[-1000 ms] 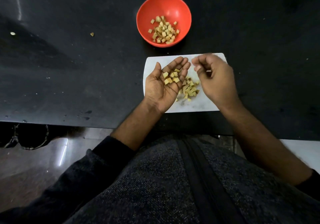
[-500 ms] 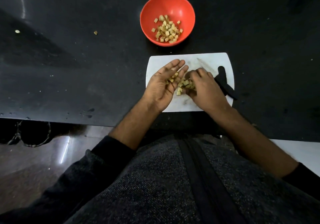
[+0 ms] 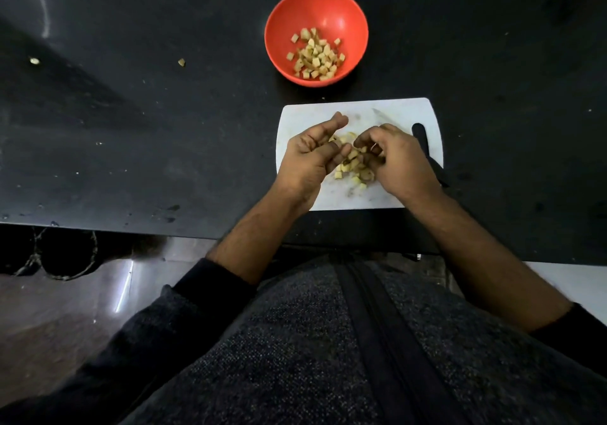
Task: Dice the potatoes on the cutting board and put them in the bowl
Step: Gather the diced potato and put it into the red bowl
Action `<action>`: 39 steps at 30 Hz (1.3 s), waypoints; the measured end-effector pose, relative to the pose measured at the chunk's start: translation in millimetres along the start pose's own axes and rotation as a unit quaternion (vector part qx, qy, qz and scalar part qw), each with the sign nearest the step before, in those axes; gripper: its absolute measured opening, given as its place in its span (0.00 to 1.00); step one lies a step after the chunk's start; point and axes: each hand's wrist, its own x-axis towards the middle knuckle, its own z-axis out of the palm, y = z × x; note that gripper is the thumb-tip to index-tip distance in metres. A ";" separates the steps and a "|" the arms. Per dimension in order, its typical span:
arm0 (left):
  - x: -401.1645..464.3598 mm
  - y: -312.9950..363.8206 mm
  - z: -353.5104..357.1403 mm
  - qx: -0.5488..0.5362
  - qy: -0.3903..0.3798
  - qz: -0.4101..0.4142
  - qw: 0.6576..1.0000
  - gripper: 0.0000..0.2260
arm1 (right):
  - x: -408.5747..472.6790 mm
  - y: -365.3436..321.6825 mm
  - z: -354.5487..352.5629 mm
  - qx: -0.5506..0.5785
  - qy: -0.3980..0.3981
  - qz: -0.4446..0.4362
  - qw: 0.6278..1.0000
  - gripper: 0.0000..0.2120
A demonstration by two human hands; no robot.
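A white cutting board (image 3: 303,116) lies on the black counter, with a small heap of diced potato (image 3: 348,169) at its middle. My left hand (image 3: 308,155) stands on edge at the heap's left side, fingers nearly straight and cupped toward the pieces. My right hand (image 3: 398,159) is over the heap's right side, its curled fingers gathering several dice against the left palm. Beyond the board stands a red bowl (image 3: 330,10) holding more diced potato (image 3: 316,56). A black-handled knife (image 3: 423,138) lies on the board's right part, half hidden behind my right hand.
Two small potato scraps (image 3: 181,62) (image 3: 34,61) lie on the counter to the left. The counter's front edge (image 3: 131,229) runs just below the board, with floor beneath it. My dark sweater fills the lower part of the view.
My left palm, raised face-up with dice a second ago, has come down to the board and turned on edge. My right hand has dropped onto the heap and scoops pieces leftward.
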 end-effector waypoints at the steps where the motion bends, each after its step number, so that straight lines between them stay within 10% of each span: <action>1: -0.2 -0.1 -0.6 -0.005 0.002 -0.001 1.000 0.17 | -0.2 -0.9 -0.7 -0.010 -0.008 -0.002 1.000 0.15; 18: -6.0 9.7 -13.1 -0.202 0.070 -0.039 0.976 0.15 | -0.5 -6.1 1.9 -0.140 -0.060 -0.072 0.986 0.11; 23: -5.3 9.7 -16.8 -0.235 0.062 -0.046 0.969 0.19 | -10.6 -7.5 -7.2 -0.243 -0.102 -0.112 0.958 0.26; 39: 0.3 5.5 -11.2 -0.188 0.044 -0.067 0.979 0.17 | 1.4 -5.1 1.7 -0.142 -0.040 -0.055 0.988 0.09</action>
